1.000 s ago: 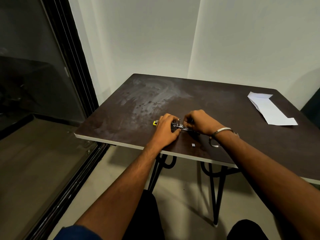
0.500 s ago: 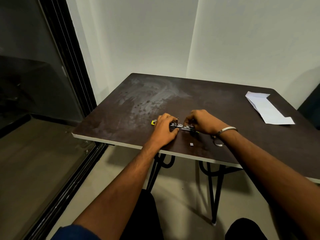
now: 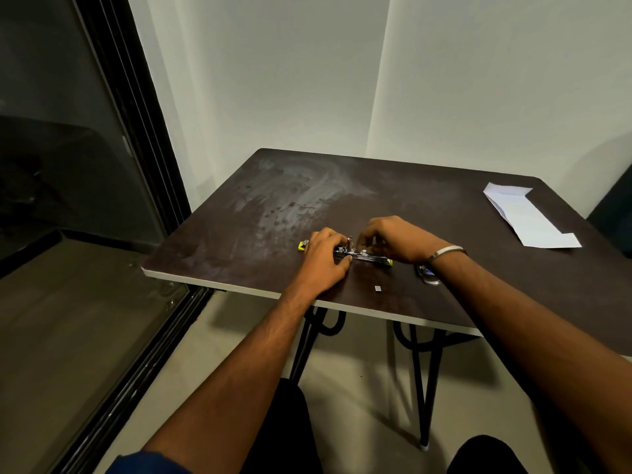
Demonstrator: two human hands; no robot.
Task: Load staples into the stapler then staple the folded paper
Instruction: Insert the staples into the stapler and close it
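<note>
A small stapler with a metal channel and yellow ends lies opened flat near the front edge of the dark table. My left hand presses down on its left part, thumb against the metal. My right hand hovers over the channel with fingertips pinched together; whatever they hold is too small to see. A tiny strip of staples lies on the table just in front of the stapler. The folded white paper rests at the far right of the table, well away from both hands.
A small metal ring-like object sits by my right wrist, which wears a silver bangle. A dark glass sliding door stands at the left. White walls meet in a corner behind the table. Black hairpin legs show below.
Both hands stay on the stapler with only slight finger shifts. The view has tilted a little.
</note>
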